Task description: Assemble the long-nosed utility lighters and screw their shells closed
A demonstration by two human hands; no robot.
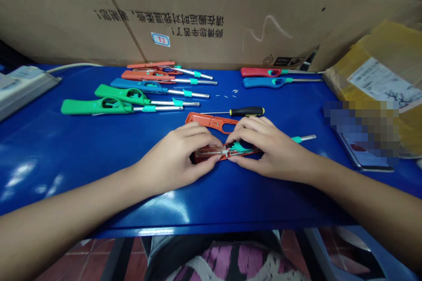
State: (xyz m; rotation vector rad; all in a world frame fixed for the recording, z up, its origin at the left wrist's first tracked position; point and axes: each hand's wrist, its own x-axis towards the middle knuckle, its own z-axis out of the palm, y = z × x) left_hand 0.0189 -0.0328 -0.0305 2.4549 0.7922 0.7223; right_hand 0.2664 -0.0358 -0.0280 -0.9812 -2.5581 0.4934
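Observation:
An opened orange gas lighter point(219, 153) lies on the blue table with its inner parts showing, a clear tank, white piece and teal trigger among them. My left hand point(188, 154) pinches its left part between thumb and fingers. On the right, my right hand point(263, 145) grips the same lighter near the trigger, and the metal tube point(308, 138) sticks out past it. Just behind lies the loose orange shell half point(211, 121), partly covered by my right hand. A screwdriver point(247, 111) with a black and yellow handle rests beyond that.
Several lighters, among them a green lighter point(95, 106) and a blue lighter point(141, 85), lie at the back left. A red lighter point(260, 72) lies back right. Small white pieces point(226, 96) are scattered mid-table. A cardboard box point(198, 48) walls the back; a taped package point(379, 79) stands right.

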